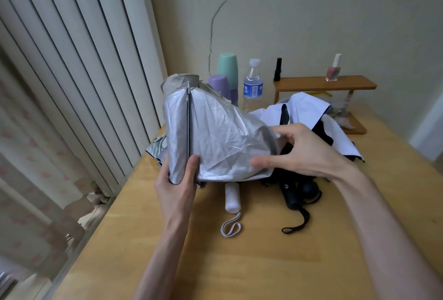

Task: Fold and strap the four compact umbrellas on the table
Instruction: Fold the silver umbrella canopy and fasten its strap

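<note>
Above the table (263,263), we hold the silver umbrella (215,136) upright (tip up); our left hand (176,187) curls round its base, and our right hand (309,153) pinches its loose cloth.

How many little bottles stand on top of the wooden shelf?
2: a black bottle at the left end of the shelf, a pink bottle with a white cap toward the right. None looks hidden.

Both hands hold the silver umbrella (215,136) upright.
The left hand (176,187) grips its folded lower edge; the right hand (309,151) pinches the canopy's right side. A white handle (232,197) lies between the hands, a black handle (291,194) below the right.
</note>
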Demonstrator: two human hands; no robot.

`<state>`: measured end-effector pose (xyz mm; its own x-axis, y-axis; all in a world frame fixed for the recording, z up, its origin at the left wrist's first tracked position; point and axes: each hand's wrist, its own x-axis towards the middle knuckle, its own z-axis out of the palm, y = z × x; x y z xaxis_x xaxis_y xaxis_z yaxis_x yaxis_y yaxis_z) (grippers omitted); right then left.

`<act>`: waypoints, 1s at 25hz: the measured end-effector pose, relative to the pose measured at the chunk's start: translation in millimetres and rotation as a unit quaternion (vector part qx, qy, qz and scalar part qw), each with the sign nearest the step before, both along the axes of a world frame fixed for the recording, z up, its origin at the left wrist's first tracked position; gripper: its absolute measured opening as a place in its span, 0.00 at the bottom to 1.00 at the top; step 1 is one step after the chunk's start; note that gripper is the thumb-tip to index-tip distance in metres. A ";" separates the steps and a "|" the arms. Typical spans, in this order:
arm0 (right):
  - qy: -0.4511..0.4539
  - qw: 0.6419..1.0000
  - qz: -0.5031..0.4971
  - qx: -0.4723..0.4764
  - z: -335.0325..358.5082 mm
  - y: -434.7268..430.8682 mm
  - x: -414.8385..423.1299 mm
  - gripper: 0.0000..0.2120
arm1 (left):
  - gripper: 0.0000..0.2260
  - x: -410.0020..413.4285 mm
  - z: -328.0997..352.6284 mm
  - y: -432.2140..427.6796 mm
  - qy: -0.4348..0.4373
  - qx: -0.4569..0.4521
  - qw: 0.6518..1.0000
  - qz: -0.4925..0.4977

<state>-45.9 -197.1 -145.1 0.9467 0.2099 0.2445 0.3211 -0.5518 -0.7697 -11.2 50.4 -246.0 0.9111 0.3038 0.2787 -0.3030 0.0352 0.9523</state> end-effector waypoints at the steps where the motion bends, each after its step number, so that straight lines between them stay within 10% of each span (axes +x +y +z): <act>1: 0.019 0.999 0.002 -0.026 -1.4 -0.9 -0.8 0.27 | 0.11 2.0 -2.4 1.0 -0.003 0.007 1.000 0.003; 12: -0.009 0.998 0.009 0.058 -11.0 -1.3 8.3 0.15 | 0.12 -1.3 1.0 -9.4 0.019 -0.043 0.999 0.011; 19: -0.152 0.941 -0.292 0.085 -37.4 27.3 20.8 0.21 | 0.20 -3.8 -4.3 -12.0 -0.018 -0.063 0.998 0.026; 25: -0.196 0.933 -0.302 0.009 -47.4 46.0 25.1 0.11 | 0.24 -7.1 -0.7 -13.2 -0.020 -0.085 0.996 0.035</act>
<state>-20.8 -151.1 -192.4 0.7281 -0.3404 0.5950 0.2147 -0.7110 -0.6696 -18.3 37.2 -246.7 0.8759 0.4114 0.2523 -0.3470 0.1735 0.9217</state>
